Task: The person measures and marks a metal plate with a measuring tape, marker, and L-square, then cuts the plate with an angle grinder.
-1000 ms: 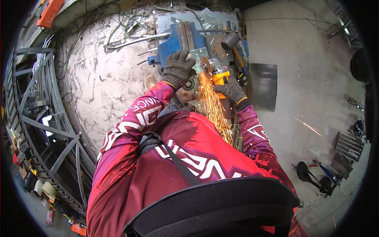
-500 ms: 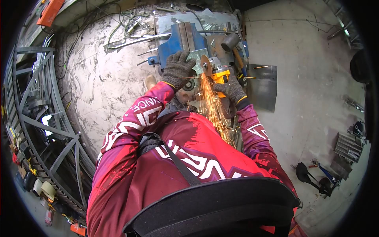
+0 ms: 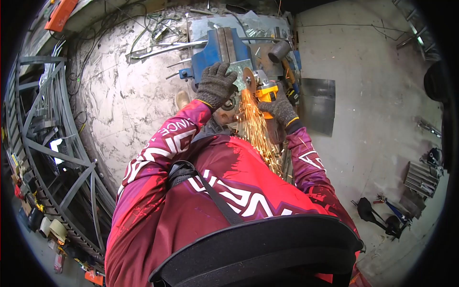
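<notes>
Left hand: gloved left hand point(image 3: 215, 85) lies clenched over the metal plate point(image 3: 240, 67), pressing on it beside the vise point(image 3: 221, 48).
Right hand: gloved right hand point(image 3: 281, 108) has its grip closed around the body of the grinder point(image 3: 265, 91).
Grinder: yellow-orange body, its disc point(image 3: 248, 79) set against the plate's near edge, just right of the left hand's fingers.
Sparks: an orange stream of sparks point(image 3: 256, 129) falls from the disc toward the person's chest and right sleeve.
Plate: thin and shiny, clamped in the vise jaws and sticking out toward the person; the hand covers part of it.
Vise: blue, standing at the near edge of a cluttered tabletop point(image 3: 260, 26) strewn with metal scraps.
Hammer: a hammer point(image 3: 278, 50) lies on the tabletop just right of the vise.
Floor: a flat steel sheet point(image 3: 318, 105) lies on the concrete floor point(image 3: 373, 86), to the right of the right hand.
Frame: a grey welded frame point(image 3: 52, 143) stands at the far left.
</notes>
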`<control>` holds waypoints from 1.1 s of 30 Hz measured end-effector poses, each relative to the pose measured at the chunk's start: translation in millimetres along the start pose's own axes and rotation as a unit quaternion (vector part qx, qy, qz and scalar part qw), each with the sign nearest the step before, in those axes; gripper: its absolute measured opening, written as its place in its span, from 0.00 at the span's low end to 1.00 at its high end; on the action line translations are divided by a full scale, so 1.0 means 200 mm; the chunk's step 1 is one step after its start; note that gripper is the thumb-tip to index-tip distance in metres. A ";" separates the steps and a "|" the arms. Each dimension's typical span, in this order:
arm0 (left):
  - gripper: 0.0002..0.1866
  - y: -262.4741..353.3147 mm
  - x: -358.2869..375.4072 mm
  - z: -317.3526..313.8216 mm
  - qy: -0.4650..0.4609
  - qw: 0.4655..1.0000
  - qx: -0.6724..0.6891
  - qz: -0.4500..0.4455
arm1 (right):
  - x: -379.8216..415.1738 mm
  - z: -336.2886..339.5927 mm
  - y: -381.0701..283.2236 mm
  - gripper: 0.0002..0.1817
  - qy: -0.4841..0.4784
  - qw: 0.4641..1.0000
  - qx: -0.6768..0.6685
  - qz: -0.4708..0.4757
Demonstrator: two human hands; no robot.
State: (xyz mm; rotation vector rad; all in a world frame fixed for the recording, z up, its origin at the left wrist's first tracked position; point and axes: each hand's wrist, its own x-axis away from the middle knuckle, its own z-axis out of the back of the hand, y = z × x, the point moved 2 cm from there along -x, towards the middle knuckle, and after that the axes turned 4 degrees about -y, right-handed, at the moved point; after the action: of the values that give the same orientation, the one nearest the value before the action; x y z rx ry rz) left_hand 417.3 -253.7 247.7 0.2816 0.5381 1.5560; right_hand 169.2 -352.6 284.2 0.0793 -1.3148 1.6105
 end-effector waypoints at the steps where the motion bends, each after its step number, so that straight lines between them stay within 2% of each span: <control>1: 0.28 0.00 0.00 0.00 0.001 1.000 0.001 0.000 | 0.00 0.00 0.01 0.58 0.001 1.000 0.005 -0.003; 8: 0.28 0.00 0.00 0.00 0.005 1.000 0.000 -0.003 | -0.01 0.01 0.00 0.59 0.006 0.999 0.045 0.000; 12: 0.28 0.00 0.00 -0.01 0.004 1.000 -0.001 -0.001 | -0.01 0.00 0.01 0.58 0.015 1.000 0.022 0.002; 18: 0.28 0.00 0.00 -0.01 0.006 1.000 -0.003 -0.002 | -0.05 0.01 0.06 0.58 0.053 0.994 0.097 0.005; 20: 0.28 0.00 0.00 -0.01 0.006 1.000 -0.003 -0.003 | 0.00 0.01 -0.09 0.59 0.029 0.999 0.040 0.001; 26: 0.28 0.00 0.01 -0.01 0.003 1.000 -0.002 0.000 | -0.02 0.01 -0.05 0.59 0.018 1.000 0.005 -0.003; 30: 0.28 0.00 0.00 0.00 0.002 1.000 -0.003 0.001 | -0.03 0.01 -0.06 0.59 0.024 0.999 0.036 -0.006; 33: 0.29 0.00 0.00 0.00 0.005 1.000 -0.003 -0.001 | -0.03 0.01 -0.06 0.59 0.008 0.999 -0.022 -0.023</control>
State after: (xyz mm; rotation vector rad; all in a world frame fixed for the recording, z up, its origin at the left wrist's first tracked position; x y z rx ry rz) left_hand 416.8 -253.0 247.2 0.2696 0.5406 1.5575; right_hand 180.0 -358.7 289.3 0.0696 -1.3263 1.5396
